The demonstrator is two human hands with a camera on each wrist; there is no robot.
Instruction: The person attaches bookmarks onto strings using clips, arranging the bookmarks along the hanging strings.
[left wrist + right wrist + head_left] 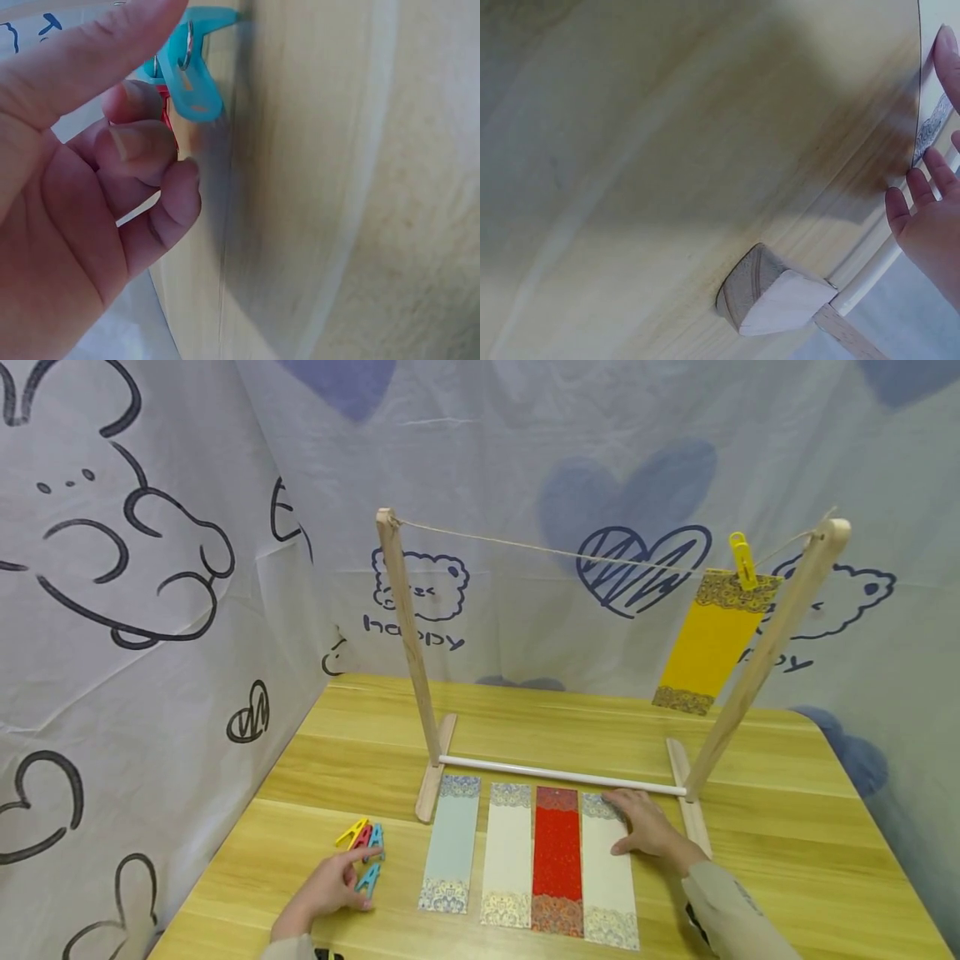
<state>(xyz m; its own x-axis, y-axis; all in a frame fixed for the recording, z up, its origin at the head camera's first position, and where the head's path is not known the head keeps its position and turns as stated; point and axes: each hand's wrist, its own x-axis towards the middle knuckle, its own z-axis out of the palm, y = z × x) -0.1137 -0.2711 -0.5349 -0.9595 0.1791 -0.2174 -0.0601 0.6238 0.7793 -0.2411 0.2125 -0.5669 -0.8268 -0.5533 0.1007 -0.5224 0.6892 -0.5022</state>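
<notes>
My left hand [327, 887] is beside the clothespins, its thumb and index finger spread around a light blue clothespin [368, 880]. Close behind lie a yellow clothespin [350, 832], a red clothespin [362, 837] and another blue clothespin [377, 837]. In the left wrist view, a blue clothespin [193, 75] shows just past the thumb, and the other fingers are bent. My right hand [651, 827] rests at the upper end of the rightmost white strip [611, 877], fingertips by its patterned top edge and thumb near its right side. In the right wrist view, its fingers [921, 187] are spread.
A pale blue strip [452, 843], a white strip [507, 852] and a red strip [557, 847] lie alongside. Behind them stands a wooden frame [408, 635] with a string [525, 546] and a white bottom bar [562, 773]. A yellow clothespin [742, 562] holds a yellow strip [708, 647] there.
</notes>
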